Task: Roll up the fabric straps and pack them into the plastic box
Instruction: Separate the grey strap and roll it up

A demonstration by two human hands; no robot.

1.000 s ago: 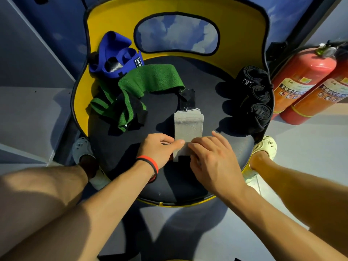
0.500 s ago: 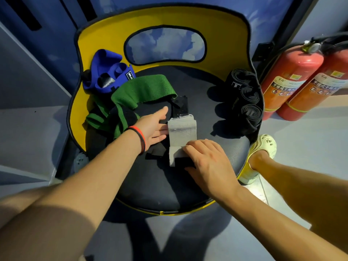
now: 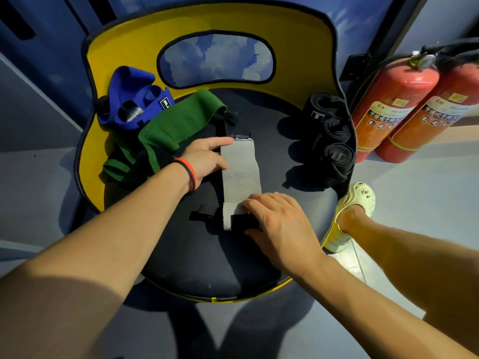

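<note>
The grey fabric strap [image 3: 239, 169] lies unrolled and flat on the black seat [image 3: 207, 268] of a chair, running from the middle of the seat towards us. Its near end is folded over, and a black fastening patch [image 3: 241, 221] shows there, with a small black tab [image 3: 201, 215] just left of it on the seat.

Our right hand [image 3: 280, 224] lies palm down on that near end, fingers fairly straight and spread, pressing the strap and the black patch against the seat without curling round them. Our left hand [image 3: 204, 159] reaches to the far end of the strap: the forefinger stretches along the far left corner, the thumb touches the left edge, and the fingers are extended, not closed round the fabric. A red and black wristband [image 3: 188, 172] sits on that wrist.

Just left of the left hand a green strap [image 3: 176, 125] lies loose and crumpled, partly over some dark fabric. Behind it, against the yellow chair back [image 3: 298, 35], sits a bundle of blue straps [image 3: 129, 99]. On the right side of the seat, well apart from the grey strap, three black straps [image 3: 334, 141] are already rolled up and stand in a row, touching one another.

Beyond the chair on the right, two red fire extinguishers [image 3: 388, 104] stand side by side on the floor. Our right foot, in a pale perforated clog [image 3: 360, 200], rests beside the seat's edge.
</note>
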